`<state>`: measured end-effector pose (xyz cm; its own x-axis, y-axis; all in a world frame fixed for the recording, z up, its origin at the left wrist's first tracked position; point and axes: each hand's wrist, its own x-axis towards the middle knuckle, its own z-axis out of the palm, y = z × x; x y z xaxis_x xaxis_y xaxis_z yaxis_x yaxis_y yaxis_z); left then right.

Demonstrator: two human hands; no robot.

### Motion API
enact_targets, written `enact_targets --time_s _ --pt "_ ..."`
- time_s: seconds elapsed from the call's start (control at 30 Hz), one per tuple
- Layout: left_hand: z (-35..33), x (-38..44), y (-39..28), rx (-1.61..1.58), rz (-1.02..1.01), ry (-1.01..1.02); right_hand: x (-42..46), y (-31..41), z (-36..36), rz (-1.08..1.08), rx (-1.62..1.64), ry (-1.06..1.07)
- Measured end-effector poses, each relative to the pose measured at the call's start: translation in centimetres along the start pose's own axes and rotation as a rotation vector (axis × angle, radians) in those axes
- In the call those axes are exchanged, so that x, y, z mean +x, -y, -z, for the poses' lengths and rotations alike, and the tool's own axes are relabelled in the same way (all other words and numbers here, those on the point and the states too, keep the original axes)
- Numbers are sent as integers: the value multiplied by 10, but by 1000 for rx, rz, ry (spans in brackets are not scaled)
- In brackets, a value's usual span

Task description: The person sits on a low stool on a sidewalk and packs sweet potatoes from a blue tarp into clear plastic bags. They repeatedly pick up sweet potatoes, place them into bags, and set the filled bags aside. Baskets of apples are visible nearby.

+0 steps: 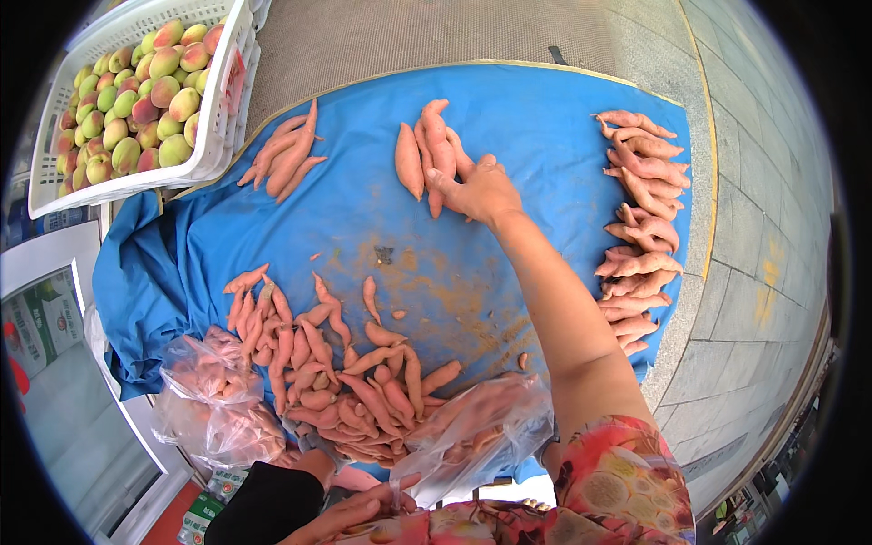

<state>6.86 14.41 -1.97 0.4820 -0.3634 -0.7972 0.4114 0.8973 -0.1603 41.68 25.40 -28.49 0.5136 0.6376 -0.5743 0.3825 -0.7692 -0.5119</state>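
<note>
My right hand (482,191) reaches to the far middle of a blue cloth (340,225). Its thumb and fingers close around pinkish sweet potatoes (438,139), and one more sweet potato (409,160) lies just left of them. Low in the view, my left hand (378,503) pinches the edge of a clear plastic bag (487,422) with sweet potatoes inside. Beyond that bag spreads a loose heap of sweet potatoes (371,402). My fingertips on the right are partly hidden behind the hand.
A small pile of sweet potatoes (285,153) lies far left, and a long row (644,177) follows the cloth's right edge. Filled plastic bags (225,422) sit at the left. A white crate (228,129) of peaches stands far left. Stone paving (756,225) runs along the right.
</note>
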Motion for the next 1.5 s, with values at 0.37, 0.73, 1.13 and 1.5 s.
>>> enact_targets --time_s 0.37,0.73,1.13,1.5 --pt "-13 15 -15 50 11 -64 0 33 -4 54 -160 -7" --pt "-21 26 -16 51 27 -91 44 -107 224 211 -680 -424" --pt "-20 26 -15 38 13 -103 83 -189 255 51 -770 -253" --pt "-5 16 -1 16 -34 -80 82 -192 238 28 -629 -328"
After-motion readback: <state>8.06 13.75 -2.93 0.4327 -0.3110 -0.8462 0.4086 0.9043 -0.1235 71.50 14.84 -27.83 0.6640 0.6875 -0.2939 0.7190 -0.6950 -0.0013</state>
